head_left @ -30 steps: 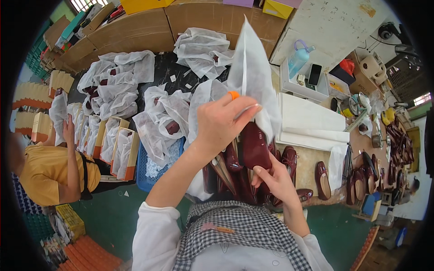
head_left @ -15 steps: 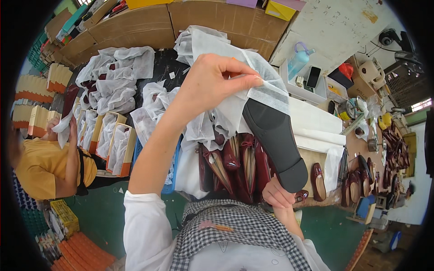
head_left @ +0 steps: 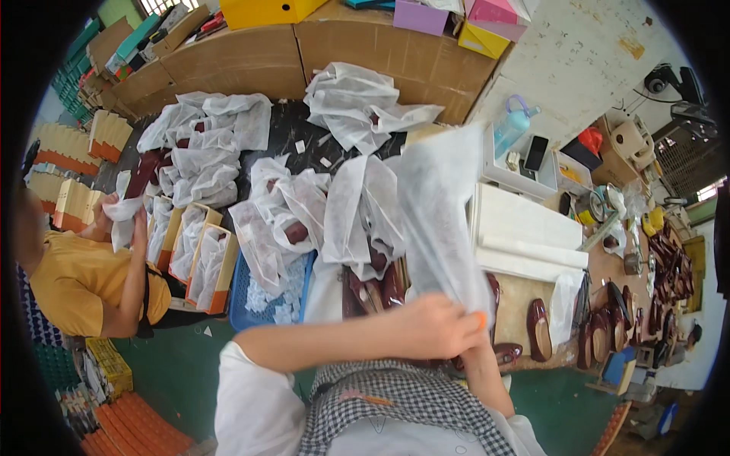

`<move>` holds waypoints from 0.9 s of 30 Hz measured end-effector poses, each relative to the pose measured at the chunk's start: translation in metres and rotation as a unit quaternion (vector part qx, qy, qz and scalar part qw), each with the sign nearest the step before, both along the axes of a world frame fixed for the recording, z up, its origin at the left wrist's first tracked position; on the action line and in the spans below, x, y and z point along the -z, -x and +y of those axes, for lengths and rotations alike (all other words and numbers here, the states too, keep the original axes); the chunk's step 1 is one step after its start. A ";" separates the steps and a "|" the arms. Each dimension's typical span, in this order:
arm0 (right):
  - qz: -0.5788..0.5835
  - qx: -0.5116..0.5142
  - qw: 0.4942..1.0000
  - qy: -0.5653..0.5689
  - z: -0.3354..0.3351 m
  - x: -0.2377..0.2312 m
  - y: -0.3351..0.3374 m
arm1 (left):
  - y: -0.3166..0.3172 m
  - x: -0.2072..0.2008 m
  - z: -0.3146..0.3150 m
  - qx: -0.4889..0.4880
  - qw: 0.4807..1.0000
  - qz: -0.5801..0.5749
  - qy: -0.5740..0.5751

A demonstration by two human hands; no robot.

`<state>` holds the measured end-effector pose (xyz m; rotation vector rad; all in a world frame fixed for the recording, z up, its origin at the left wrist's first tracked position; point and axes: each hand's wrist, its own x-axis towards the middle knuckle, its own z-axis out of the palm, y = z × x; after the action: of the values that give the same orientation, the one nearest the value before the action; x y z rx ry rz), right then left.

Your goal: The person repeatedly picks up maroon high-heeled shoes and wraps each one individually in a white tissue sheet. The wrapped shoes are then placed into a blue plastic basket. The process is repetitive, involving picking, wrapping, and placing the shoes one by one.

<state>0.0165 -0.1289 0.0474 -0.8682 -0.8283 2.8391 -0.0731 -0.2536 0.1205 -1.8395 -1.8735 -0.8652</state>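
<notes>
A translucent white shoe bag (head_left: pixel 441 205) stands upright in front of me, a dark shoe showing faintly through it. At its lower end my left hand (head_left: pixel 430 327) is closed on the bag's edge; a bit of orange shows at its fingers. My right hand (head_left: pixel 477 351) sits just behind and below, at the shoe's lower end, its fingers mostly hidden by the left. Glossy dark red shoes (head_left: pixel 365 295) lie below the bag, partly covered by my left arm. Several bagged shoes (head_left: pixel 293 201) lie to the left on the dark table.
A blue basket (head_left: pixel 237 285) of small white packets stands left of the shoes. Beyond it are shoe boxes (head_left: pixel 204 262) and a co-worker in yellow (head_left: pixel 76 285) handling a wrapped shoe. White sheets (head_left: pixel 525 220), single red shoes (head_left: pixel 538 327) and a bottle tray (head_left: pixel 525 178) are at right.
My left hand has come down from high on the shoe to its lower end, drawing the bag over it. The black sole, bare before, is now covered. The view has shifted slightly.
</notes>
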 end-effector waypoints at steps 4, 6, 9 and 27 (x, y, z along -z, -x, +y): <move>0.032 -0.314 0.879 -0.357 0.000 0.056 0.064 | 0.044 0.071 -0.053 -0.169 0.975 -0.139 0.032; 0.002 -0.424 0.762 -0.489 -0.009 0.059 0.113 | 0.071 0.104 -0.074 -0.280 0.936 -0.208 0.044; 0.118 -0.702 0.614 -0.341 0.029 0.051 0.177 | 0.109 0.163 -0.101 -0.348 0.872 -0.245 0.239; -0.185 -0.087 0.892 -0.402 0.203 0.071 0.006 | 0.485 0.343 0.092 -0.497 0.846 0.008 0.196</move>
<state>0.0104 0.0740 -0.0239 -1.2056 -1.9978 2.0729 -0.5584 -0.1611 -0.2230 -0.7351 -2.6611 -0.0873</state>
